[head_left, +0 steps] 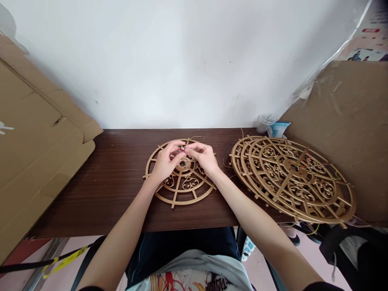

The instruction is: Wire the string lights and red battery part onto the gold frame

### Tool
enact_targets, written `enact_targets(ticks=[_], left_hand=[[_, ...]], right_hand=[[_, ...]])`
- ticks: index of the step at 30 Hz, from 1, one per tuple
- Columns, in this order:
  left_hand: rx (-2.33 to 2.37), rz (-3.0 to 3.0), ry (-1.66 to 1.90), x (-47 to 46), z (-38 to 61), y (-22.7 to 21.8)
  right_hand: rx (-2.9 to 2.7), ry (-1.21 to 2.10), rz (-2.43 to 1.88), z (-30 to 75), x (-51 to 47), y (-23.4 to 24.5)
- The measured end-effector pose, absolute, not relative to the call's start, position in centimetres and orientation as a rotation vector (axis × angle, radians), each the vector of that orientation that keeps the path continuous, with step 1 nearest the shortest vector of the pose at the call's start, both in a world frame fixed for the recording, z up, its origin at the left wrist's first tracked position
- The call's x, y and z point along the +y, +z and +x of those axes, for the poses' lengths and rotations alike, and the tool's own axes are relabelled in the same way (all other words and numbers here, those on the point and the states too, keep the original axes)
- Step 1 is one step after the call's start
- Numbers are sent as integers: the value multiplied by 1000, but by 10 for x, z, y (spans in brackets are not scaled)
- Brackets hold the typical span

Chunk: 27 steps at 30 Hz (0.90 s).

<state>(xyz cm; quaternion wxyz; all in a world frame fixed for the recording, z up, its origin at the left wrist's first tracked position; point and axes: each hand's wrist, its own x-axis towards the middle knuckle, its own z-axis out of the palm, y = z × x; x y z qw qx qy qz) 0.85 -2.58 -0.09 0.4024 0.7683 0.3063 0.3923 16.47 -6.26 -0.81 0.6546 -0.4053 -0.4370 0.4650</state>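
A round gold openwork frame with scroll ornaments lies flat on the dark wooden table. Over its hub, my left hand and my right hand meet with fingers pinched together. Between their fingertips is a small red and silvery piece, too small to name. Both hands have closed fingers on or against it. A thin yellow wire shows at the frame's far edge.
Several similar gold frames are stacked at the right, with loose wires across them. Behind them stand a clear plastic cup and a blue and white packet. Cardboard leans at the left; a white wall rises behind.
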Motion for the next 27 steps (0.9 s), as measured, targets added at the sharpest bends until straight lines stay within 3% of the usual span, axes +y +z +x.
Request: enact_targets(ticks=[27], left_hand=[[750,1830,987,-31,10,5]], right_hand=[[-1073,1022,-951,166,-63,-11]])
